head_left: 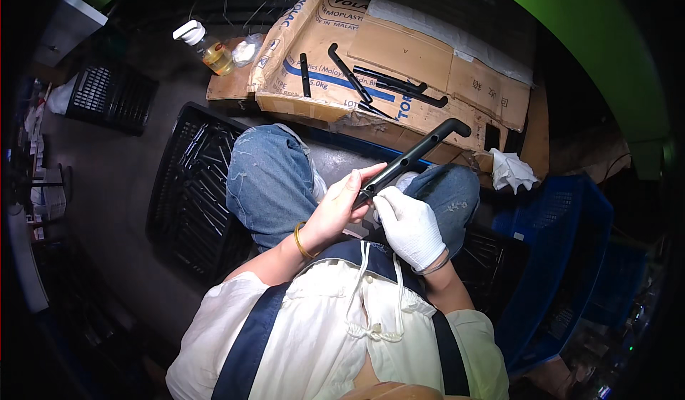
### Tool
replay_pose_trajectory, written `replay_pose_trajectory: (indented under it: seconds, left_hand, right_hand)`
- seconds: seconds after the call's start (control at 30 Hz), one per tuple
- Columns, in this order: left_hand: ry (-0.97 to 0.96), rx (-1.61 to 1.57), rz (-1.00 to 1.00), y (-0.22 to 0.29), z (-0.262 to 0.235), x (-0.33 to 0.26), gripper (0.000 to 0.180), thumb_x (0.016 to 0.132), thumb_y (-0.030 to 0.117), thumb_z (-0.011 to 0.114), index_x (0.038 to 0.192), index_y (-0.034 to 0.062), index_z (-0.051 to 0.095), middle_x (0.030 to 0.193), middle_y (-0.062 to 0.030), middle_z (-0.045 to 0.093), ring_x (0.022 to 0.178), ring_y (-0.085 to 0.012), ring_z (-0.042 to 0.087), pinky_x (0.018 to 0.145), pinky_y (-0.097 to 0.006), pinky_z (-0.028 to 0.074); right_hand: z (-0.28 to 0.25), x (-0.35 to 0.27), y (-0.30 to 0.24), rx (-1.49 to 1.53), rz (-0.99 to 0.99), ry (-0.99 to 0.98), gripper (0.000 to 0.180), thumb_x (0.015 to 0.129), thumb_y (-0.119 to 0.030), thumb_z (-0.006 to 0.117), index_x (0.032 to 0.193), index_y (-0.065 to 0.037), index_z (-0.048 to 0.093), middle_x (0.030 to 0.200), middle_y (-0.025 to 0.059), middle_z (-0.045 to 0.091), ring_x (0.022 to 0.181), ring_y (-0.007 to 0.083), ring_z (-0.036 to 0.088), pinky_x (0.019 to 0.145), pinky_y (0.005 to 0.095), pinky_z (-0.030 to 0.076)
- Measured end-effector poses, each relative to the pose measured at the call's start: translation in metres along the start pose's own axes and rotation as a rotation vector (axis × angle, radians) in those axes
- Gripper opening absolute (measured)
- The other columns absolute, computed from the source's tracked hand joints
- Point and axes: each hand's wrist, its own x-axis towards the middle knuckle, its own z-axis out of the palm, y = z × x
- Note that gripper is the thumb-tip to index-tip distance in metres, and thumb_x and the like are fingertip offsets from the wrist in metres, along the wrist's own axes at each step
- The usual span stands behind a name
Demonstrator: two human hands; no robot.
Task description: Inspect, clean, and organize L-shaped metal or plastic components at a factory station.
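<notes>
A long black plastic bar (421, 149), bent at its far end and pierced with round holes, slants up to the right in front of me. My bare left hand (334, 206), a yellow bracelet at its wrist, is closed around the bar's near end. My right hand (415, 230) wears a white knitted glove. Its thumb and fingers pinch at that same near end; whether they also hold something small is hidden. Several similar black bars (349, 73) lie on the cardboard-covered surface (421, 61) beyond my knees.
At my left a black crate (160, 200) holds many black bars. A white-capped bottle (214, 54) of yellowish liquid stands at the back left, beside a crumpled white wad (247, 49). A white glove or cloth (511, 170) lies at the cardboard's right edge. Blue crates (553, 257) stand at my right.
</notes>
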Motion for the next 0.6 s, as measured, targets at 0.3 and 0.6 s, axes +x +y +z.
replay_pose_trajectory:
  seconds: [0.3, 0.6]
  left_hand:
    - [-0.027, 0.012, -0.017, -0.002, -0.003, 0.0, 0.055, 0.111, 0.041, 0.029, 0.146, 0.0027, 0.047, 0.083, 0.0049, 0.054, 0.059, -0.0035, 0.031, 0.051, -0.019, 0.029]
    - [-0.029, 0.009, -0.082, -0.002, -0.002, -0.004, 0.053, 0.11, 0.041, 0.033, 0.145, 0.0046, 0.048, 0.079, 0.005, 0.051, 0.058, -0.0037, 0.03, 0.05, -0.02, 0.025]
  right_hand:
    - [-0.003, 0.001, 0.002, -0.023, -0.045, -0.034, 0.015, 0.099, -0.018, 0.056, 0.099, -0.006, 0.066, 0.077, 0.0149, 0.067, 0.073, 0.0336, 0.069, 0.064, 0.0399, 0.053]
    - [-0.013, 0.005, 0.006, -0.121, -0.115, -0.14, 0.018, 0.098, -0.022, 0.056, 0.097, -0.009, 0.068, 0.082, 0.0158, 0.068, 0.075, 0.0351, 0.068, 0.065, 0.0421, 0.053]
